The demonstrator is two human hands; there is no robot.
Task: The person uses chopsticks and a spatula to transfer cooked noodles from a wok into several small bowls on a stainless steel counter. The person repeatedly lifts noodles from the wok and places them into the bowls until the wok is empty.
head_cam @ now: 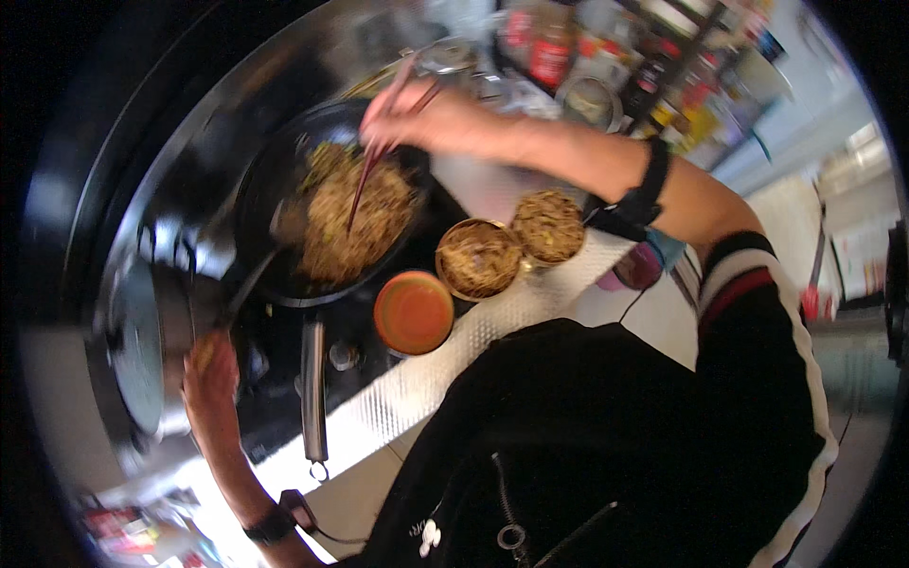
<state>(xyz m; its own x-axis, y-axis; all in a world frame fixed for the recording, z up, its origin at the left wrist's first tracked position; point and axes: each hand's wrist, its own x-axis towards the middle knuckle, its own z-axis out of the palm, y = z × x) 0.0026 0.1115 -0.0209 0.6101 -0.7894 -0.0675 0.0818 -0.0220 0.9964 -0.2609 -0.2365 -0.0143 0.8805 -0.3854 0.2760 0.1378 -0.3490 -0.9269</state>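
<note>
A dark wok point(259, 206) on the black stove holds a mound of brown noodles point(355, 227), with greenish bits at its far side. My right hand point(415, 121) grips dark red chopsticks point(363, 181) above the wok, their tips down at the noodles. In my left hand point(213, 366) is the handle of a spatula point(256, 280), whose blade lies in the wok against the noodles' left side. Toward me, the wok's long handle point(314, 397) sticks out over the counter edge. Motion blurs both hands, and the exact finger contacts are unclear.
Right of the wok stand two round containers of noodles, one nearer point(479, 259) and one farther point(548, 226). An orange-red round dish or lid point(414, 312) sits beside them. A lidded pot point(138, 348) stands at left. Bottles point(550, 60) and jars crowd the back right.
</note>
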